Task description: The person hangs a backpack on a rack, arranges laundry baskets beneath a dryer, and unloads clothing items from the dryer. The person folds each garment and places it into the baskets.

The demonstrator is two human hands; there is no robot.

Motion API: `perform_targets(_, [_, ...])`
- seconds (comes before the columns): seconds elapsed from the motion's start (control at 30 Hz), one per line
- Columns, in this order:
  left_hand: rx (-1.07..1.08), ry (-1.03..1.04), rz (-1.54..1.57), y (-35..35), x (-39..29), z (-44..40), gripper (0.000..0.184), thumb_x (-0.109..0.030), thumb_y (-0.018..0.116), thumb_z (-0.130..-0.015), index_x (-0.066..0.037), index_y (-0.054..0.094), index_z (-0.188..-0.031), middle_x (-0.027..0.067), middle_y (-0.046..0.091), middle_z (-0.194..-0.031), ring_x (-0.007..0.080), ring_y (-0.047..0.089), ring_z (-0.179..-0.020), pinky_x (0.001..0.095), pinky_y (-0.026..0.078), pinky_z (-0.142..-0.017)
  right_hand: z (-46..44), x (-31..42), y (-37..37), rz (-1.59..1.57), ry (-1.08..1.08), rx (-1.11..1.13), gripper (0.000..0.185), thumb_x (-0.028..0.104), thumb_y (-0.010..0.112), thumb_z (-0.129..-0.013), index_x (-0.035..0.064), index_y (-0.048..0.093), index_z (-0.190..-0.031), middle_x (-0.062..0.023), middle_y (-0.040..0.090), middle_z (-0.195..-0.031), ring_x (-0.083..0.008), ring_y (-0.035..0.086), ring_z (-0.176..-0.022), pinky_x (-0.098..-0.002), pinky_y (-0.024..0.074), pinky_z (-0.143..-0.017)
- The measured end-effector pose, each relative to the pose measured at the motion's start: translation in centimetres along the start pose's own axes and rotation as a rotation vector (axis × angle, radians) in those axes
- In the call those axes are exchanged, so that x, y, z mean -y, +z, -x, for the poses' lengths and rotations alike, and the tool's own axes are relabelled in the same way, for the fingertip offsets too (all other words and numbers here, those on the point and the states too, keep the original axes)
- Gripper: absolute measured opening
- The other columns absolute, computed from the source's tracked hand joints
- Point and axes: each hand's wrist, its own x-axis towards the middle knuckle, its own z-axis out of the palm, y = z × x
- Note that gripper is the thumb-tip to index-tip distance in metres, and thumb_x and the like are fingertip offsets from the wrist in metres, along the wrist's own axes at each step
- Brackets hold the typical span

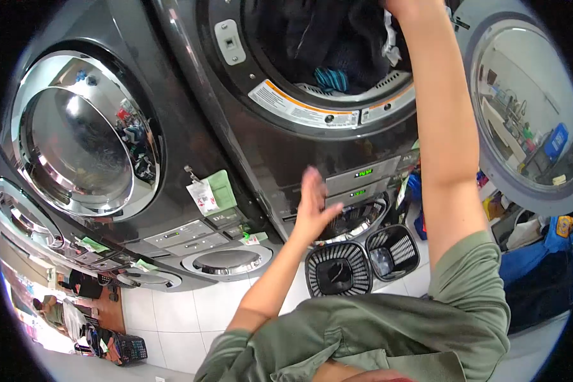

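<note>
A laundry room, stacked dark front-loading machines [83,134]

The left hand [312,209] is raised near the dryer's lit control panel [363,181], above two black baskets [339,270]

Dark stacked machines with round doors [83,143] line the room before me, above a white tiled floor [191,312]; daylight glares at the far left.

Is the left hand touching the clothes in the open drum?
Apart: the head view shows the left hand below the clothes, with the machine's dark front plainly between them.
</note>
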Motion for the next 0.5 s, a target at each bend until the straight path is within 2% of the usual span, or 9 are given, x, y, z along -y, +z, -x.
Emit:
perform_targets(0.07, [-0.301,0.471,-0.416,2.6,-5.3,-2.8,0.121,-0.031,0.081,-0.049,-0.009,-0.003,-0.133,0.0192,-0.002,-0.138,0.0321,0.005,-0.128,0.0417,0.013,-0.102,6.8,-0.4,-4.5,0.315,-0.153,0.105,0.023,0.020,0.053,-0.079,0.0008,0.058,-0.091,-0.0123,0.062,-0.085,-0.0235,0.061,-0.077,-0.0341,0.0495,-0.068])
perform_targets(0.1, [-0.424,0.700,-0.563,3.5,-7.6,-3.5,0.130,-0.040,0.082,-0.043,-0.010,-0.007,-0.133,0.0207,-0.006,-0.137,0.0336,0.004,-0.128,0.0426,0.014,-0.101,9.3,-0.4,-5.2,0.366,0.012,-0.065,0.024,0.022,0.051,-0.083,0.0005,0.058,-0.091,-0.0088,0.062,-0.086,-0.0189,0.061,-0.076,-0.0311,0.0493,-0.070])
perform_targets(0.17, [-0.377,0.969,-0.679,5.3,-9.9,-4.6,0.081,-0.019,0.074,-0.055,-0.007,0.031,-0.122,0.0185,0.035,-0.121,0.0247,0.037,-0.111,0.0374,0.026,-0.095,14.1,-1.0,-6.9,0.172,0.323,-0.082,0.029,0.025,0.053,-0.081,-0.0009,0.056,-0.093,-0.0091,0.061,-0.085,-0.0194,0.061,-0.076,-0.0317,0.0495,-0.068])
perform_targets(0.2, [-0.206,0.753,-0.928,4.9,-10.4,-3.6,0.057,-0.009,0.069,-0.060,-0.006,0.045,-0.112,0.0158,0.049,-0.110,0.0207,0.047,-0.101,0.0345,0.032,-0.092,15.7,-1.5,-9.6,0.114,0.440,-0.110,0.033,0.028,0.053,-0.080,-0.0018,0.054,-0.093,-0.0088,0.061,-0.083,-0.0195,0.060,-0.076,-0.0321,0.0494,-0.067])
perform_targets(0.23, [-0.217,0.578,-0.643,5.0,-9.7,-4.0,0.042,-0.002,0.061,-0.061,-0.004,0.049,-0.101,0.0119,0.054,-0.097,0.0178,0.050,-0.091,0.0314,0.036,-0.086,17.2,-1.8,-12.4,0.111,0.468,-0.148,0.033,0.028,0.053,-0.080,-0.0018,0.054,-0.093,-0.0088,0.061,-0.083,-0.0195,0.060,-0.076,-0.0321,0.0494,-0.067])
perform_targets(0.3, [-0.199,0.030,-0.286,5.1,-10.1,-4.2,0.030,0.009,0.051,-0.063,-0.002,0.052,-0.091,0.0062,0.058,-0.084,0.0133,0.054,-0.079,0.0249,0.041,-0.074,19.3,-2.2,-18.6,0.805,0.239,-0.434,0.043,0.032,0.059,-0.076,-0.0033,0.050,-0.098,-0.0092,0.058,-0.087,-0.0188,0.059,-0.075,-0.0292,0.0483,-0.066])
perform_targets(0.37, [-0.001,0.155,-0.473,5.0,-8.6,-5.0,0.028,0.004,0.055,-0.063,-0.003,0.054,-0.090,0.0036,0.057,-0.081,0.0113,0.053,-0.076,0.0227,0.042,-0.071,22.6,-3.2,-22.1,1.220,-0.003,-0.372,0.052,0.032,0.068,-0.067,-0.0009,0.047,-0.102,-0.0113,0.055,-0.092,-0.0203,0.055,-0.081,-0.0310,0.0453,-0.071])
perform_targets(0.43, [0.242,0.187,-0.529,6.3,-7.1,-5.3,0.029,0.004,0.055,-0.063,-0.003,0.054,-0.091,0.0011,0.056,-0.082,0.0096,0.051,-0.077,0.0212,0.041,-0.072,26.1,-4.2,-19.2,1.435,-0.258,0.135,0.057,0.029,0.073,-0.060,0.0012,0.047,-0.103,-0.0130,0.054,-0.096,-0.0224,0.053,-0.091,-0.0330,0.0421,-0.078])
perform_targets(0.5, [0.384,0.086,-0.402,7.4,-7.3,-5.2,0.029,0.005,0.054,-0.064,-0.004,0.055,-0.092,-0.0009,0.054,-0.083,0.0082,0.049,-0.080,0.0206,0.040,-0.073,29.4,-7.9,-20.5,1.187,0.230,0.182,0.051,0.027,0.073,-0.059,-0.0015,0.053,-0.097,-0.0132,0.059,-0.089,-0.0228,0.057,-0.084,-0.0312,0.0432,-0.076])
